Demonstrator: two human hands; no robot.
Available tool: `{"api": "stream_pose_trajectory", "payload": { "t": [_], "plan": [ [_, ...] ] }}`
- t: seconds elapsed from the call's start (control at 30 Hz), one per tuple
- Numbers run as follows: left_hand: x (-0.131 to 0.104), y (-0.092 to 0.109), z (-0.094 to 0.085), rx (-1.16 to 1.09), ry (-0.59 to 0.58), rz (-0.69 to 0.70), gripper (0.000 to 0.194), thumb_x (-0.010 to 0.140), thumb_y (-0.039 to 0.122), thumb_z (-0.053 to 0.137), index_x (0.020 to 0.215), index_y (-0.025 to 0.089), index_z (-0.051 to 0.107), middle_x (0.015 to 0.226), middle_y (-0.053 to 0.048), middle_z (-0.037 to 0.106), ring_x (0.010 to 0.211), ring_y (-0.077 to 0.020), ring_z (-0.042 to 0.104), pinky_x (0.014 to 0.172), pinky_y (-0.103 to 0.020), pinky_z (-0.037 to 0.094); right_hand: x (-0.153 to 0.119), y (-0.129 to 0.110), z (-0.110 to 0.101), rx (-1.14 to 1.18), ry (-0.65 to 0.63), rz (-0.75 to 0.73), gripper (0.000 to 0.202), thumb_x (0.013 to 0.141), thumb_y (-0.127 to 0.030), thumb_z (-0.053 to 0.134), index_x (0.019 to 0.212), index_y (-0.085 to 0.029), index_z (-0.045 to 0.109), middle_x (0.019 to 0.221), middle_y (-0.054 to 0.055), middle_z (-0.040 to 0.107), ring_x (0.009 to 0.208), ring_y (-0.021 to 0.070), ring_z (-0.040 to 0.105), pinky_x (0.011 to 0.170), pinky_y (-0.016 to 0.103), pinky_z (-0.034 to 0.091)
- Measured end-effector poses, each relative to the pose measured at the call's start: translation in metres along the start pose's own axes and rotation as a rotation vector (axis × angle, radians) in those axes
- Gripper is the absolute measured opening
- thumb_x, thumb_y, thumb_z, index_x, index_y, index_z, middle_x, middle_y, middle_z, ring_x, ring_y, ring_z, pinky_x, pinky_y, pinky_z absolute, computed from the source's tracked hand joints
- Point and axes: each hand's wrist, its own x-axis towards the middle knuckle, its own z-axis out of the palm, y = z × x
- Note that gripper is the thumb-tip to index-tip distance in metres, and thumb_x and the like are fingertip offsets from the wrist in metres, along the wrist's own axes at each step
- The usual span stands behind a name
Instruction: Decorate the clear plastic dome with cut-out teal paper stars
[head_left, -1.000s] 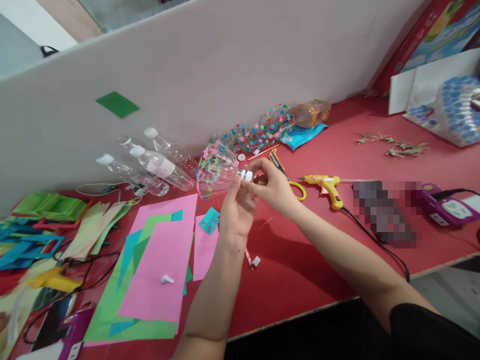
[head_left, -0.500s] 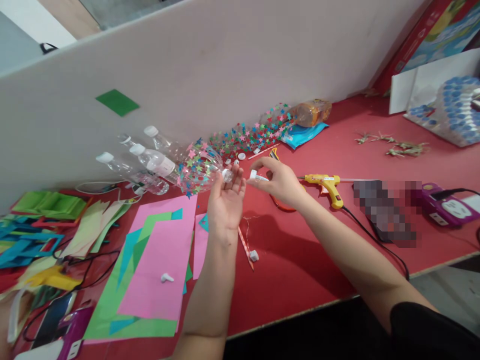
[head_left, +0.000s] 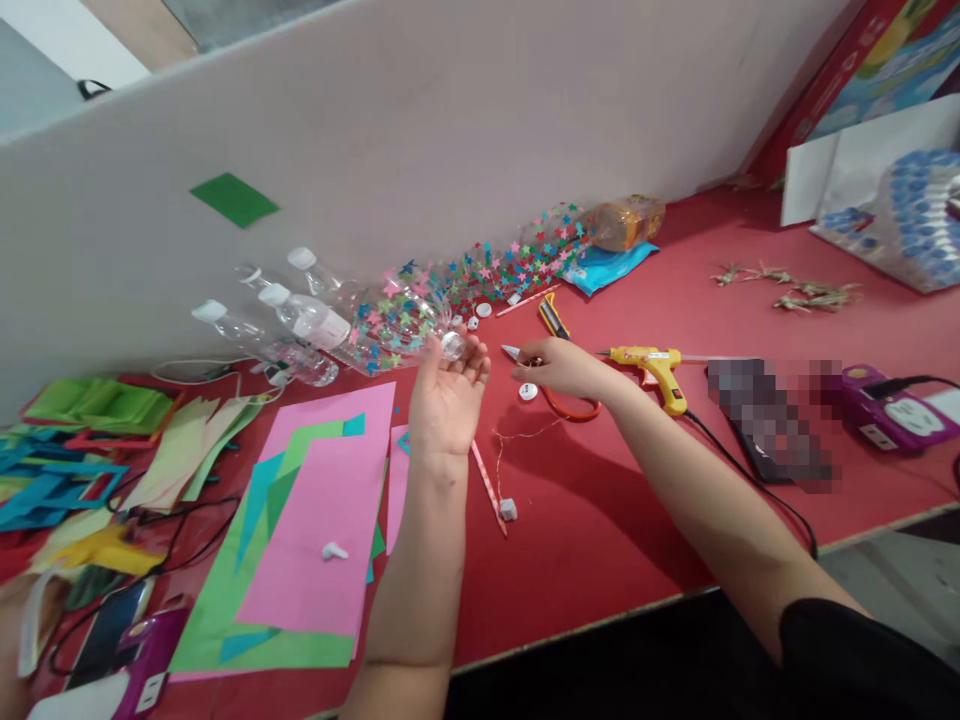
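Observation:
A clear plastic bottle covered in coloured stars [head_left: 397, 318] lies tilted, its neck resting in my left hand [head_left: 448, 400], palm up, with the thumb and fingers around the neck. Beside it my right hand [head_left: 559, 368] has its fingers bent down over the red-handled scissors [head_left: 571, 408]; what the fingertips hold, if anything, is hidden. Just below them on the table is a round white cap [head_left: 528, 391]. A thin wire [head_left: 501, 450] runs from near the right hand to a small white block [head_left: 508, 509], beside a pink patterned pencil [head_left: 489, 488].
Clear bottles [head_left: 307, 318] and another starred bottle [head_left: 517, 262] stand or lie along the wall. A yellow glue gun [head_left: 652, 368], a phone [head_left: 769, 420] and a purple power socket [head_left: 889, 410] are right. Coloured paper [head_left: 322, 530] lies left. Someone's hand [head_left: 26, 620] shows at far left.
My right hand has dropped and moved slightly right, away from the bottle neck. The white piece at its fingertips no longer shows there; a round white cap now shows on the table.

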Motion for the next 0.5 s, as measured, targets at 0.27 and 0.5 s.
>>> {"api": "stream_pose_trajectory", "payload": {
  "t": [0.27,0.5],
  "plan": [
    [-0.011,-0.01,0.01,0.185,-0.21,0.088,0.037,0.076,0.046,0.078,0.099,0.017,0.072,0.093,-0.006,0.077,0.05,-0.0028,0.054,0.044,-0.015,0.037,-0.014,-0.022,-0.001,0.099,-0.049,0.019,0.044,0.1,-0.024,0.039,0.067,-0.014,0.066,0.057,0.003,0.062,0.056,0.0122,0.056,0.065,0.024,0.038],
    [-0.017,-0.018,0.013,0.281,-0.285,0.11,0.039,0.074,0.045,0.078,0.099,0.016,0.072,0.088,-0.007,0.077,0.061,-0.0082,0.065,0.056,-0.017,0.049,-0.01,-0.02,0.001,-0.009,-0.005,0.014,0.022,0.086,-0.012,0.052,0.077,-0.014,0.072,0.069,0.006,0.069,0.065,0.0145,0.058,0.064,0.025,0.036]
  ]
}}
